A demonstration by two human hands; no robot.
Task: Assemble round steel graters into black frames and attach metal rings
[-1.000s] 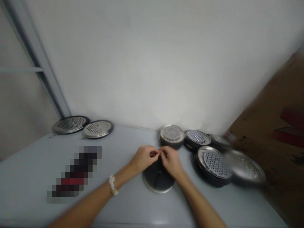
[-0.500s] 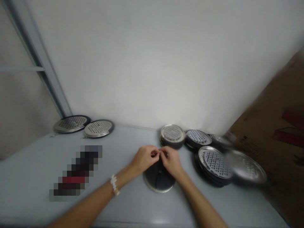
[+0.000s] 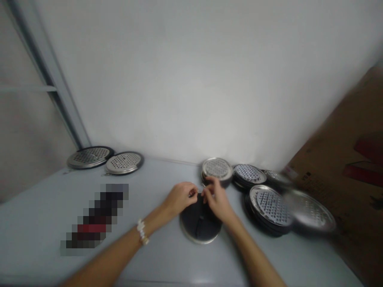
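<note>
A round disc (image 3: 194,223) lies on the table in front of me, its black face up inside a thin shiny metal rim. My left hand (image 3: 183,196) is at its far edge, thumb and fingers pinched together; whatever lies between those fingertips is too small to make out. Facing it across the same edge is my right hand (image 3: 216,198), with its fingers parted and one finger raised. A tiny shiny metal bit (image 3: 204,185) shows beside the right fingertips. Both hands cover part of the disc's far rim.
Stacks of perforated metal discs (image 3: 271,205) stand on the right of the grey table (image 3: 155,255), with another stack (image 3: 217,167) behind my hands. Two perforated discs (image 3: 124,162) lie at the back left. A pixelated patch covers something at left. A cardboard box (image 3: 347,167) bounds the right side.
My right hand's fingers have spread and one has lifted away from the left fingertips, opening a small gap between the hands. The left hand keeps its pinch; the disc stays in place.
</note>
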